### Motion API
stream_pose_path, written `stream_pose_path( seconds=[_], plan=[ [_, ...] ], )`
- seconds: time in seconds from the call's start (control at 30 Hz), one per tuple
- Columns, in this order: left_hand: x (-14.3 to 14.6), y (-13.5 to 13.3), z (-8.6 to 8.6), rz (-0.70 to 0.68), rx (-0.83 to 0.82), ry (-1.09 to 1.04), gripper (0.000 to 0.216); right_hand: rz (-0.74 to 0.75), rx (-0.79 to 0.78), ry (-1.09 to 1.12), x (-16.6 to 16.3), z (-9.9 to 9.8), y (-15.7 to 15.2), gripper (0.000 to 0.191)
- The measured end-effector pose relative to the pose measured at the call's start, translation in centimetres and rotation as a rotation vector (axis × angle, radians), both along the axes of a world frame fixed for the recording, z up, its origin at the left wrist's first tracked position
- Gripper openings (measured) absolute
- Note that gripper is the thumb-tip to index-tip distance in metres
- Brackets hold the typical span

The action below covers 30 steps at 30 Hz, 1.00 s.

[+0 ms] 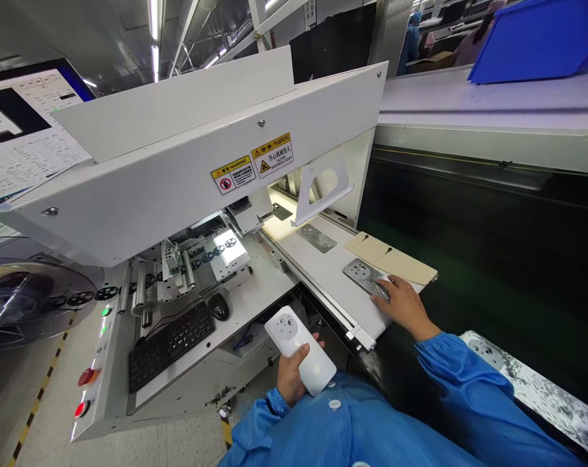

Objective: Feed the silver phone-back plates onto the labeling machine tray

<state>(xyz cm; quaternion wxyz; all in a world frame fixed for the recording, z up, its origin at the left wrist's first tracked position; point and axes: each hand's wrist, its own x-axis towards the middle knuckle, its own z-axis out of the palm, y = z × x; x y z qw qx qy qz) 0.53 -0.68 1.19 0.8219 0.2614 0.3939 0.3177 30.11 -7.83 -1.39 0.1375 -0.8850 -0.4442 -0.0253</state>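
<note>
My left hand (292, 374) is closed round a white phone back cover (300, 349) with a round camera cut-out, held over my lap in front of the machine. My right hand (403, 303) reaches forward onto the white conveyor track (323, 272), its fingers resting on a grey metal plate (364, 273) that lies flat there. A second grey plate (316, 237) lies further up the track, under the machine's white hood (187, 162). Both my sleeves are blue.
A beige sheet (395, 259) lies at the track's far end. Left of the track sit a black keyboard (171, 344), a mouse (219, 305) and a reel feeder mechanism (177, 266). A monitor (21, 130) stands far left; a dark conveyor (493, 246) runs right.
</note>
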Motion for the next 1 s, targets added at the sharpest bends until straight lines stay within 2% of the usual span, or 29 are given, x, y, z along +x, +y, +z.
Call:
stream_pose_path(
  seconds=[0.2,0.37,0.53,0.67,1.0],
  plan=[
    [0.1,-0.1,-0.5,0.022,0.007,-0.026,0.059,0.045,-0.04,-0.01,-0.5,0.3,0.0,0.048],
    [0.1,-0.1,-0.3,0.015,0.004,-0.006,0.066,0.128,-0.081,-0.004,-3.1,-0.4,0.3,0.051],
    [0.1,-0.1,-0.5,0.017,0.002,0.003,0.065,0.135,-0.133,0.014,-4.9,-1.1,0.9,0.056],
    [0.1,-0.1,-0.8,0.066,-0.006,0.022,0.065,0.129,-0.159,0.022,-4.9,-1.0,1.3,0.059],
    [-0.3,0.2,-0.5,0.01,-0.005,0.0,0.064,0.118,-0.174,0.047,-4.0,-0.7,1.9,0.06]
  ],
)
